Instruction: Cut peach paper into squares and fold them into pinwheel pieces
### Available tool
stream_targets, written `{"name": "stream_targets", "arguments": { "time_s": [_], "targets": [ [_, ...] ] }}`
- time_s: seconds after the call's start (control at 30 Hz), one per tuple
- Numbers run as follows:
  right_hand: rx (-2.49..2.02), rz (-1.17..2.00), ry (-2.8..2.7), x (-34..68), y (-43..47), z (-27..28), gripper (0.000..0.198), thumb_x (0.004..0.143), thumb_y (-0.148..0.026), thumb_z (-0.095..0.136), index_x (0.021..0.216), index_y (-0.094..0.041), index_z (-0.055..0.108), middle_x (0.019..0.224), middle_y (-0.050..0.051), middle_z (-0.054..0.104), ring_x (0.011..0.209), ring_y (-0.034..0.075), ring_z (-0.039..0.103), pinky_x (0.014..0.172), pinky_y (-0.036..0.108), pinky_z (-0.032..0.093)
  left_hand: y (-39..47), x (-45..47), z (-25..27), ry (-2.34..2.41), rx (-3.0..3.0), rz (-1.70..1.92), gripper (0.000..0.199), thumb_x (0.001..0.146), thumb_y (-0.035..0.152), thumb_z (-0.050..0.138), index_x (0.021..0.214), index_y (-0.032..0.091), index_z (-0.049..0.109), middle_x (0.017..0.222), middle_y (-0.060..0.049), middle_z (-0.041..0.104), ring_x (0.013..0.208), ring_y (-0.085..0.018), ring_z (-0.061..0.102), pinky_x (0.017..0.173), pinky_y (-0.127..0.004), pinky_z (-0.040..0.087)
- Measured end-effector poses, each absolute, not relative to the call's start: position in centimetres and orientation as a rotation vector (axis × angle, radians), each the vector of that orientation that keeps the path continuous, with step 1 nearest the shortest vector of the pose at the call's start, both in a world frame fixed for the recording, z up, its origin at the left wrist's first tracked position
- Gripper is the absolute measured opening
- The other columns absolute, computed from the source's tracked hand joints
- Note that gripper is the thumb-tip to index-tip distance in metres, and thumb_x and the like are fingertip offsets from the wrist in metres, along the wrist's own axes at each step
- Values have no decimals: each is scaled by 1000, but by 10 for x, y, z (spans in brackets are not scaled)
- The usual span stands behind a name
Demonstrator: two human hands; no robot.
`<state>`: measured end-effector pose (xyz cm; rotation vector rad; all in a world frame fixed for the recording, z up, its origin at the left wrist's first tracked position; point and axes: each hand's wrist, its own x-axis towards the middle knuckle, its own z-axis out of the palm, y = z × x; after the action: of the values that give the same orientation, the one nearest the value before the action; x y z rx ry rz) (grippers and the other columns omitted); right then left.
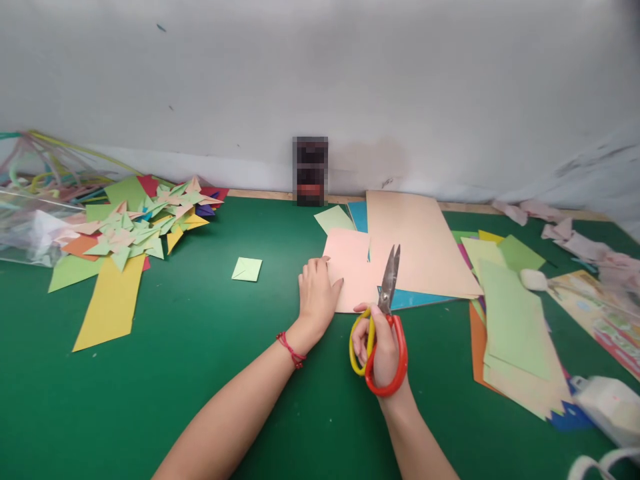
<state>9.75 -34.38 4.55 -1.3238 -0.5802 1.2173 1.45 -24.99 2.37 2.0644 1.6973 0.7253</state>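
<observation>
My right hand (383,347) is closed on a pair of scissors (391,283) with one yellow and one red handle. The metal blades point away from me, nearly together. My left hand (319,293), with a red bracelet at the wrist, rests on the left edge of a pink sheet of paper (350,253), thumb apart from the fingers. Just behind that sheet lies a pale green piece of paper (333,219). To the right is a large peach sheet (413,240), over blue paper (420,299). A small folded green paper square (247,269) lies left of my left hand.
Folded paper stars (133,230) are heaped at the left on coloured sheets, beside a clear box (25,230). Green paper strips (515,313) pile up at the right. A white device (610,407) sits at the right edge. A pixelated dark object (311,170) stands against the wall.
</observation>
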Motion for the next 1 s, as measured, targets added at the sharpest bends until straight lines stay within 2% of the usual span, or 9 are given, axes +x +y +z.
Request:
{"name": "stream_targets", "arguments": {
  "time_s": [0.07, 0.23, 0.33, 0.5, 0.7, 0.87, 1.0],
  "targets": [
    [-1332, 1218, -576, 97, -343, 44, 34, 85, -48, 41, 87, -16, 53, 37, -6, 45, 28, 5, 33, 29, 15, 28, -248, 14, 22, 1709, 2046, 711, 49, 75, 19, 57, 121, 19, 39, 107, -7, 52, 97, -23, 45, 83, -34, 35],
    [-1333, 1228, -582, 97, -342, 41, 33, 85, -47, 42, 87, -16, 53, 37, -6, 45, 28, 5, 33, 28, 14, 28, -244, 14, 19, 1641, 1973, 704, 51, 75, 12, 52, 123, 21, 38, 96, -3, 56, 90, -19, 48, 82, -31, 35],
    [-1337, 1239, -578, 96, -342, 40, 33, 85, -46, 43, 88, -16, 53, 37, -7, 45, 27, 5, 32, 28, 14, 27, -244, 14, 18, 1654, 1991, 678, 49, 76, 15, 53, 123, 19, 41, 99, -5, 54, 93, -20, 47, 83, -31, 35],
    [-1330, 1235, -577, 96, -341, 37, 34, 84, -47, 43, 88, -15, 53, 37, -7, 45, 27, 5, 32, 27, 14, 27, -245, 13, 23, 1723, 2064, 585, 43, 75, 23, 58, 117, 19, 48, 108, -8, 49, 100, -24, 43, 84, -35, 34],
    [-1338, 1239, -582, 96, -340, 33, 34, 84, -47, 43, 89, -15, 53, 36, -7, 45, 27, 5, 32, 27, 14, 27, -242, 11, 23, 1684, 1978, 636, 34, 71, 19, 63, 103, 21, 52, 107, -6, 51, 101, -23, 44, 84, -35, 33],
    [-1336, 1245, -581, 96, -340, 34, 34, 84, -47, 43, 89, -15, 53, 36, -7, 45, 27, 5, 32, 27, 14, 26, -237, 11, 20, 1518, 1820, 705, 33, 70, 10, 58, 101, 18, 52, 89, -4, 61, 87, -21, 52, 82, -36, 35],
    [-1332, 1238, -587, 96, -340, 34, 32, 85, -46, 42, 88, -16, 53, 36, -7, 44, 27, 5, 32, 27, 14, 27, -230, 8, 18, 1409, 1748, 698, 17, 70, 9, 55, 85, 18, 58, 82, -3, 64, 73, -17, 55, 72, -30, 40]
  ]
}}
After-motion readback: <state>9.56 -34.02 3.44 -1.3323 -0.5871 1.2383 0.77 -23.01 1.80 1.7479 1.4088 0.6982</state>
